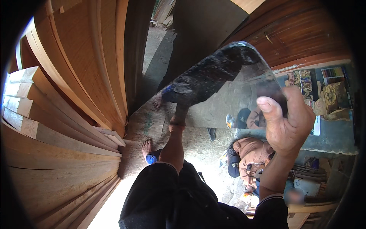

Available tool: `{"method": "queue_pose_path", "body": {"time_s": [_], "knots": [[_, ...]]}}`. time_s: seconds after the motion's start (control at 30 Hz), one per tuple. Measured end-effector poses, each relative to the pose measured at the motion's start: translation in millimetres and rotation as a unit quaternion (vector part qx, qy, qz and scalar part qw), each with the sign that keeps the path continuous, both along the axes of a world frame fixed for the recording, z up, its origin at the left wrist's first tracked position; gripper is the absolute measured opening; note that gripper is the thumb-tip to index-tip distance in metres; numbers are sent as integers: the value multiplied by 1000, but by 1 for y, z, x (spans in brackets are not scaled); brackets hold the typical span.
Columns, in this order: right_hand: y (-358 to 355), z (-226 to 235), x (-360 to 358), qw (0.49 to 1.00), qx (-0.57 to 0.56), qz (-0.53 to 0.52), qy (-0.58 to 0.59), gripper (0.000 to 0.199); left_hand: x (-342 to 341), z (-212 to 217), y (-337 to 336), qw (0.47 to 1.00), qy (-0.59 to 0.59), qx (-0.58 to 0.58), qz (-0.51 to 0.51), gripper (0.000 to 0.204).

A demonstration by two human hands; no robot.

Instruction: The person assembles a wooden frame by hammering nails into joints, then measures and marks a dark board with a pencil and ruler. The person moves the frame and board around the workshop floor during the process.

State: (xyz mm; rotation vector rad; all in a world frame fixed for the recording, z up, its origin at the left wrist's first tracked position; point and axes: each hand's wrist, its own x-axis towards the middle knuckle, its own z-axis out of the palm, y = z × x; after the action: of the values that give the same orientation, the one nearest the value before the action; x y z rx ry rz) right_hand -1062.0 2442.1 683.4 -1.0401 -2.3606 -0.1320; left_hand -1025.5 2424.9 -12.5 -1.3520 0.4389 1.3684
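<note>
A large glossy sheet, mirror-like glass by its look [225,103], is held up at a tilt in front of me and reflects dark cloth, an arm and a foot. My right hand [288,120] grips its right edge, thumb on the near face and fingers curled round behind. On its lower left edge my left hand [177,123] is closed, its fingers mostly hidden by the steep view. Below that arm, my bare foot [146,147] shows beside a blue sandal part [153,157].
Long wooden boards [65,145] and panels [76,53] stand close on the left. A person in a brown top and dark cap [251,152] crouches low on the right. Patterned sheets [335,95] lie beyond. A dark panel [206,30] and reddish-brown woodwork [289,38] stand at the far side.
</note>
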Motion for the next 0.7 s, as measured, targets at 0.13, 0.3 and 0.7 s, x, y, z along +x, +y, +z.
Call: {"method": "queue_pose_path", "body": {"time_s": [0.13, 0.3, 0.7], "knots": [[-24, 12, 30, 995, -13, -93, 38, 32, 13, 20, -26, 999, 25, 18, -39, 31], [-78, 37, 85, 981, 3, -180, 75, 31, 35, 54, -73, 993, 40, 42, -100, 28], [-292, 49, 192, 959, 60, -249, 120, 47, 72, 89, -230, 895, 166, 155, -383, 23]]}}
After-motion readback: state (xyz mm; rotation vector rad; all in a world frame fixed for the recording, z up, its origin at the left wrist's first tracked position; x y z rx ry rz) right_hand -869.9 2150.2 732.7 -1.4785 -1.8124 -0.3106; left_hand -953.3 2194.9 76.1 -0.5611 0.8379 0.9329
